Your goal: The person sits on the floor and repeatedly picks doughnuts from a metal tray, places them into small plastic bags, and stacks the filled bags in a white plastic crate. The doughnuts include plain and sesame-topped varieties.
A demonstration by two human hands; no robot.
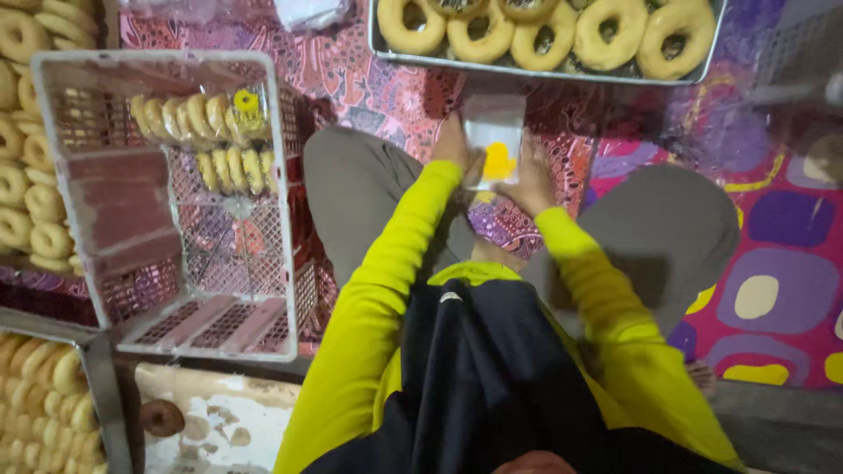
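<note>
Both my hands hold a small clear plastic bag (494,140) with a yellow print, just in front of my crossed legs. My left hand (455,145) grips its left edge and my right hand (529,183) grips its right edge. The bag looks flat. Right beyond it lies a metal tray (544,72) with several ring-shaped pastries (618,33).
A white plastic crate (263,202) to the left holds two sealed packs of pastries (198,118). More trays of ring pastries (22,184) line the far left and lower left. A patterned mat (781,290) covers the floor. Another crate (803,53) sits at the upper right.
</note>
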